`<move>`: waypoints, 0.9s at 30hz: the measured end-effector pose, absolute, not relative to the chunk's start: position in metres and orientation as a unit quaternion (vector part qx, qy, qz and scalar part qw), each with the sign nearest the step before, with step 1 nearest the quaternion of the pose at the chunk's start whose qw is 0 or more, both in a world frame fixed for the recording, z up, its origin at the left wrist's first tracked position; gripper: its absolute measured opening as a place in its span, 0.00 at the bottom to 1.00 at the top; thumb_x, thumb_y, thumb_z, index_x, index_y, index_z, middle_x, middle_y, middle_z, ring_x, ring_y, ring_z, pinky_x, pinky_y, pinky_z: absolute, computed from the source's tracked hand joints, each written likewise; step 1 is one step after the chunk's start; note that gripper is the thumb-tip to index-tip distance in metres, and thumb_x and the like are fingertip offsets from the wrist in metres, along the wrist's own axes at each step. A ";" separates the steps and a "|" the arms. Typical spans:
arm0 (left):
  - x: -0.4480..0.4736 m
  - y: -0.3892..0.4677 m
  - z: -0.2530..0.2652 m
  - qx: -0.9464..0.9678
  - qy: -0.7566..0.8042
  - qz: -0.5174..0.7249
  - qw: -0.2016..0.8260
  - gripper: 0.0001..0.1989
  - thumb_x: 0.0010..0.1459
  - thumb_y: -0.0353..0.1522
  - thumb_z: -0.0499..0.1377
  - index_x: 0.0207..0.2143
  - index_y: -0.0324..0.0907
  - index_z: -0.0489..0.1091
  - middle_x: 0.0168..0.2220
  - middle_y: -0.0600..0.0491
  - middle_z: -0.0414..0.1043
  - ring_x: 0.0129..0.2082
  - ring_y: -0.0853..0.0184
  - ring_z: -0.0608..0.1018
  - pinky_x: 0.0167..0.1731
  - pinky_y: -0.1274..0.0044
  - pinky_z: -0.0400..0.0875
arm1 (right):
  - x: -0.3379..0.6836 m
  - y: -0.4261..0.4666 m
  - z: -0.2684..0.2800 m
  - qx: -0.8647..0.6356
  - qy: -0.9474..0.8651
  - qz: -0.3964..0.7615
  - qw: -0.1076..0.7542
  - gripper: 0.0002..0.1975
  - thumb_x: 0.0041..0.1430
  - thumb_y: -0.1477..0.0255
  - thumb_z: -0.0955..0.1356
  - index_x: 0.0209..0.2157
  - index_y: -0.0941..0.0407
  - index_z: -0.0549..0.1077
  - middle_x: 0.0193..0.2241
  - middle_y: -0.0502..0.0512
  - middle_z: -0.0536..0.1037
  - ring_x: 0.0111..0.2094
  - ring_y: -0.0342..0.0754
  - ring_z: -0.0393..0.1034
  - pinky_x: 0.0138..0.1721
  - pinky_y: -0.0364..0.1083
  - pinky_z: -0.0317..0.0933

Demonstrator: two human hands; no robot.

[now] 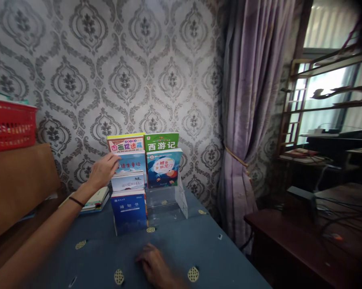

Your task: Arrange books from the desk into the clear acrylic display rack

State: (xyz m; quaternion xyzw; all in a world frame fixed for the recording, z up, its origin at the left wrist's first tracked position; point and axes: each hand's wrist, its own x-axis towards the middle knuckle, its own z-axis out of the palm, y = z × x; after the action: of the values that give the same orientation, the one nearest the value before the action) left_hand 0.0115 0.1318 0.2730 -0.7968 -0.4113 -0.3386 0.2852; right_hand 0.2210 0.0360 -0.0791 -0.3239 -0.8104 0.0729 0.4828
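Observation:
My left hand (104,170) reaches in from the left, its fingers closed at the upper left corner of a light-blue storybook (129,163). That book stands in a clear tiered rack (181,198), in front of a picture book (126,144) with colourful lettering. Below it in the same column are a pale book (128,182) and a dark-blue booklet (129,210). The right column holds a green book (162,141) and, in front, a blue fish-picture book (163,168). Low over the tablecloth, my right hand (153,265) is slightly blurred, fingers loosely bent and apart, holding nothing.
Several books (96,200) lie stacked left of the rack, behind my left wrist. A red basket (12,124) sits on a brown cardboard box (21,184) at the left. Patterned wall, a purple curtain (244,100) and a dark-red desk (277,228) border the blue-grey table (181,253).

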 end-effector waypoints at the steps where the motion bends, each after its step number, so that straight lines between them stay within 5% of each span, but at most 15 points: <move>1: 0.021 0.131 0.279 -0.806 -0.391 -0.338 0.289 0.14 0.68 0.33 0.48 0.46 0.43 0.72 0.45 0.47 0.73 0.46 0.59 0.75 0.42 0.72 0.70 | 0.219 0.035 -0.081 -0.325 -0.809 0.074 0.485 0.17 0.56 0.82 0.64 0.42 0.51 0.76 0.38 0.53 0.83 0.44 0.48 0.78 0.55 0.51 0.68; 6: 0.082 0.142 0.314 -0.852 -0.295 -0.305 0.306 0.12 0.68 0.33 0.50 0.43 0.43 0.73 0.42 0.47 0.74 0.46 0.58 0.73 0.46 0.69 0.68 | 0.223 0.030 -0.052 -0.354 -0.787 0.087 0.498 0.17 0.58 0.82 0.64 0.42 0.51 0.78 0.37 0.52 0.84 0.41 0.48 0.79 0.46 0.46 0.72; 10: 0.121 0.163 0.332 -0.870 -0.288 -0.243 0.319 0.10 0.66 0.32 0.53 0.36 0.43 0.74 0.36 0.48 0.74 0.41 0.59 0.72 0.40 0.71 0.66 | 0.261 0.041 0.042 -0.344 -0.769 0.059 0.536 0.18 0.61 0.81 0.62 0.45 0.51 0.79 0.40 0.53 0.84 0.43 0.49 0.79 0.47 0.48 0.72; 17: 0.144 0.177 0.344 -0.902 -0.269 -0.204 0.269 0.13 0.65 0.33 0.53 0.29 0.42 0.73 0.27 0.51 0.73 0.30 0.65 0.71 0.30 0.76 0.57 | 0.347 0.086 0.203 -0.368 -0.724 -0.216 0.541 0.23 0.64 0.81 0.59 0.57 0.56 0.71 0.55 0.61 0.75 0.57 0.54 0.67 0.59 0.58 0.64; 22: 0.152 0.172 0.351 -0.930 -0.251 -0.176 0.204 0.15 0.66 0.34 0.50 0.28 0.42 0.71 0.27 0.53 0.73 0.28 0.67 0.71 0.28 0.76 0.55 | 0.366 0.114 0.232 -0.424 -0.732 -0.298 0.442 0.29 0.59 0.83 0.61 0.62 0.61 0.64 0.64 0.66 0.65 0.64 0.60 0.57 0.61 0.61 0.60; 27: 0.156 0.167 0.356 -0.931 -0.263 -0.146 0.208 0.16 0.66 0.34 0.48 0.29 0.42 0.71 0.29 0.52 0.74 0.30 0.66 0.73 0.27 0.76 0.56 | 0.365 0.121 0.232 -0.470 -0.729 -0.316 0.384 0.30 0.58 0.82 0.64 0.62 0.60 0.64 0.61 0.66 0.70 0.63 0.60 0.60 0.57 0.59 0.62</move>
State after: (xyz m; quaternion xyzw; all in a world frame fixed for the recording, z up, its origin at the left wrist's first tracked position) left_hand 0.1561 0.1675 0.3562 -0.9308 -0.2633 -0.1457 0.2076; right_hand 0.3647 0.1209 0.2322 -0.4703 -0.7289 -0.3163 0.3841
